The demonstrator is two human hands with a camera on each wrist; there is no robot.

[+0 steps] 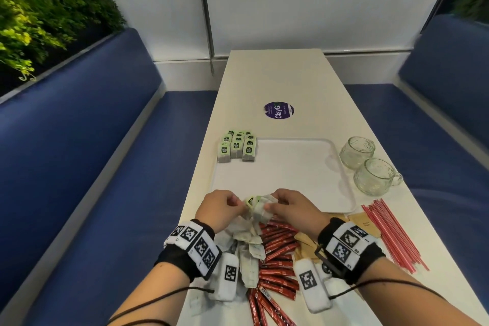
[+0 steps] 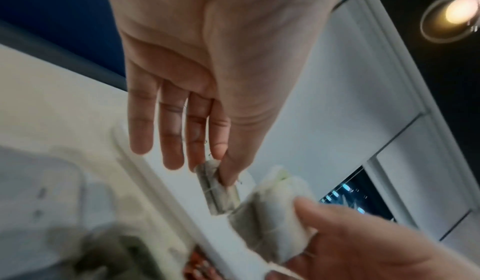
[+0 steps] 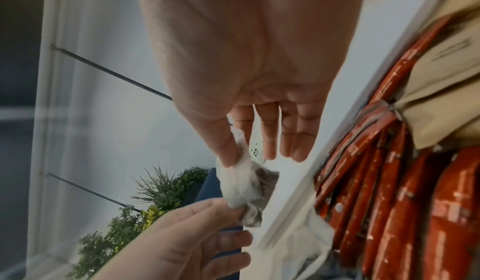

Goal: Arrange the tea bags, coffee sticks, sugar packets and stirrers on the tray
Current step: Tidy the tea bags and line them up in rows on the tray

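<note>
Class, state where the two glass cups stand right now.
In the head view, the glass cups stand on the table's right side, beside the tray's right rim, beyond the stirrers.

Black wristbands [image 1: 182,259] carry white checkered marker blocks [image 1: 197,243].

White table [image 1: 291,82] under tray [image 1: 341,164], glass cups [image 1: 357,152], stirrers [image 1: 391,235], coffee sticks [image 1: 277,246]

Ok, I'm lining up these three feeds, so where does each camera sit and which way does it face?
Head: on the head, facing down the table at the tray; both wrists and hands show.
Left wrist: along the left hand, tilted up toward the wall.
Right wrist: along the right hand, beside the coffee sticks.
Shared: both wrist views show both hands on the tea bags.
</note>
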